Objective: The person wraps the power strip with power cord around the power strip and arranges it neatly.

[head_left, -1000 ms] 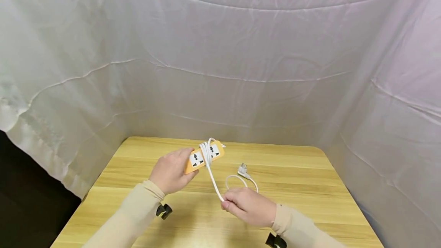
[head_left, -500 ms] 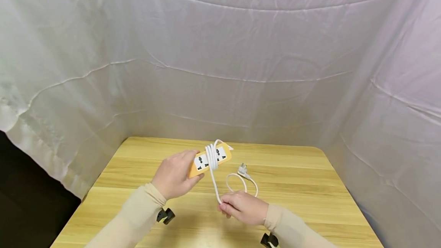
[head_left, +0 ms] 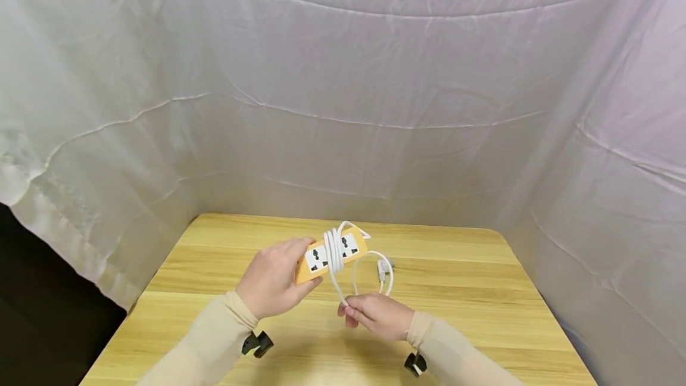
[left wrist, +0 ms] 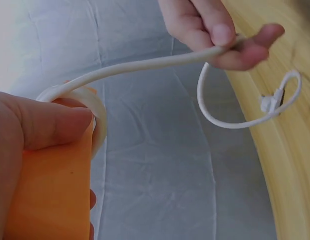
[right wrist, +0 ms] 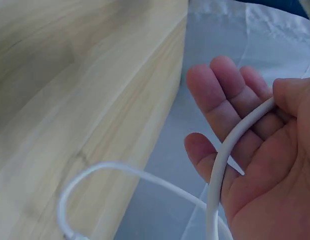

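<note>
Backdrop: white cloth (head_left: 375, 76) hangs behind a wooden table (head_left: 482, 290).
Left hand (head_left: 270, 282): fingers and thumb clamped on the orange power strip (head_left: 332, 254), held above the table.
Right hand (head_left: 377, 314): thumb and fingers pinch the white cord (head_left: 337, 282) just below the strip.
Change: since a second ago the strip has shifted right, and the plug (head_left: 382, 268) has lifted off the table.
Meaning: the slack is shorter; the winding looks nearly finished.

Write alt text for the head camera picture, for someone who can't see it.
A person's left hand holds an orange power strip above a wooden table, with white cord wrapped around its middle. The right hand pinches the loose cord, whose plug hangs in a loop just beyond. White cloth surrounds the table.
</note>
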### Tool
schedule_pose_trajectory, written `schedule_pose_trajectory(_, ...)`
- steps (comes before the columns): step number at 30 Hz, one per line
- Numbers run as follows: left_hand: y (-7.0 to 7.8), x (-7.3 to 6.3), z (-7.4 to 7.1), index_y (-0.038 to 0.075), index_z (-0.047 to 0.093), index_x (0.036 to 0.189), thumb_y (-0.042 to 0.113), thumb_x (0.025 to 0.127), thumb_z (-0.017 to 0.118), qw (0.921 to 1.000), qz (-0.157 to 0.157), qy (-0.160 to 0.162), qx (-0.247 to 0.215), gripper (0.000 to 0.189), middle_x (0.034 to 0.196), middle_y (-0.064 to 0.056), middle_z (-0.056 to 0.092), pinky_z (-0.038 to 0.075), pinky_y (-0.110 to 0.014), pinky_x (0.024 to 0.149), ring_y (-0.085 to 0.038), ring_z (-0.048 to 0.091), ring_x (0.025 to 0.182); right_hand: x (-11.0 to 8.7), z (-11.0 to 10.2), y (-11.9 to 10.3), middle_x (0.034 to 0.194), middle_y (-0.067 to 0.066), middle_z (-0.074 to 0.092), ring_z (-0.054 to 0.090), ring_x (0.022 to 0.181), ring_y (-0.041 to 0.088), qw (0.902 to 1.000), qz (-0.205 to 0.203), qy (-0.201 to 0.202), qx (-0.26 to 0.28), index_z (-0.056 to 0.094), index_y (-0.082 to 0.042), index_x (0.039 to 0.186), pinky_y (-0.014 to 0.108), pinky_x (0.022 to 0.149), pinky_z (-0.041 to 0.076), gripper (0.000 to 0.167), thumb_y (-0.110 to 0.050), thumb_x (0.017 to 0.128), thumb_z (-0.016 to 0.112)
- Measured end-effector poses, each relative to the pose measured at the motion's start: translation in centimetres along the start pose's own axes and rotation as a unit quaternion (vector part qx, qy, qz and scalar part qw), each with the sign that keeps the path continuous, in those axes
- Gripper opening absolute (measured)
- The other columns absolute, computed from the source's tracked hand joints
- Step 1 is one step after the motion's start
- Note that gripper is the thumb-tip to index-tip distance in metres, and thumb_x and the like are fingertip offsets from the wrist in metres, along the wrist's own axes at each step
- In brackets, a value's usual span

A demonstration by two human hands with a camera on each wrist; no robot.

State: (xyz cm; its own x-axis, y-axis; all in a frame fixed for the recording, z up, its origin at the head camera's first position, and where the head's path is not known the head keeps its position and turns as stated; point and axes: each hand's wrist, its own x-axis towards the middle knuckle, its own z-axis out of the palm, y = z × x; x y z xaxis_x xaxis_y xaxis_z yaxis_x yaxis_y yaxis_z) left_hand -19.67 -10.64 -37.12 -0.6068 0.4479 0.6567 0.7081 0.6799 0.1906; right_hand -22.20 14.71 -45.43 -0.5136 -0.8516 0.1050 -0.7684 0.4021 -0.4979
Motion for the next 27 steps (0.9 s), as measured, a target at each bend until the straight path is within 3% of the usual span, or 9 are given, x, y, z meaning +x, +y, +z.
schedule_pose_trajectory(12, 0.9, -0.2, 0.0, 0.003, 0.059, 0.116, 0.027, 0.069, 0.082, 0.9992, 0.038, 0.005, -0.013, 0.058, 0.094, 0.000, 0.066, 0.048, -0.023, 0.058, -0.008, 0.057, 0.073, 0.3, -0.4, 2.3, 0.080, -0.001, 0.065, 0.060, 0.076, 0.000, 0.9998, -0.010, -0.008, 0.012, 0.059, -0.010, 0.101, 0.015, 0.074, 0.047, 0.023, -0.012, 0.105, 0.037)
schedule_pose_trajectory(19, 1.2, -0.4, 0.1, 0.005, 0.059, 0.115, 0.027, 0.070, 0.082, 0.9986, 0.049, 0.005, -0.019, 0.055, 0.096, 0.000, 0.066, 0.051, -0.027, 0.062, -0.010, 0.059, 0.077, 0.9, -0.7, 2.7, 0.083, -0.009, 0.064, 0.062, 0.081, 0.003, 0.9992, 0.020, -0.014, 0.033, 0.060, -0.010, 0.103, 0.020, 0.080, 0.049, 0.021, -0.014, 0.104, 0.039)
schedule_pose_trajectory(27, 1.6, -0.6, 0.1, 0.006, 0.059, 0.114, 0.027, 0.069, 0.081, 0.9974, 0.068, 0.008, -0.022, 0.055, 0.098, 0.000, 0.066, 0.052, -0.028, 0.064, -0.011, 0.061, 0.082, 2.0, -0.9, 2.7, 0.097, 0.000, 0.063, 0.061, 0.090, 0.005, 0.9988, 0.000, 0.022, 0.045, 0.058, -0.009, 0.109, 0.020, 0.081, 0.050, 0.014, -0.009, 0.100, 0.048)
